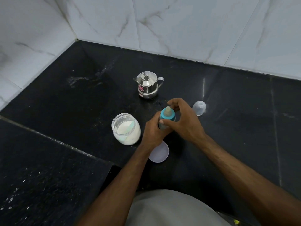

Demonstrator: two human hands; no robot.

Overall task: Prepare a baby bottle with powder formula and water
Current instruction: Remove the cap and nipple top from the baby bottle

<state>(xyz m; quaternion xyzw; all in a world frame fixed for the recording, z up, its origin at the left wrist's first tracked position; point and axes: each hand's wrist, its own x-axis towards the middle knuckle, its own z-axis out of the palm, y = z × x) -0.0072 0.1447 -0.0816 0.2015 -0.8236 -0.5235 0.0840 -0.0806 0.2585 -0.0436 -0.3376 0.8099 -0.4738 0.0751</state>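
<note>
Two hands work on the baby bottle (pixel 163 123), which stands on the black counter (pixel 236 128) in the middle, just right of the powder jar (pixel 126 128). My left hand (pixel 154 132) has its grip closed around the body of the bottle and holds it steady. My right hand (pixel 184 119) has its fingers curled around the teal collar (pixel 167 117) with the teat (pixel 168 111) on top. I judge that I turn this collar, but if I tighten or loosen it I cannot tell, and what is inside the bottle is hidden by my hands.

The jar is open, with powder and a scoop inside; its lid (pixel 158 152) lies near me on the counter. The steel kettle (pixel 147 85) stands farther away with its lid on. The clear cap (pixel 199 107) of the bottle lies to the right, so capping is left to do, and probably shaking too.
</note>
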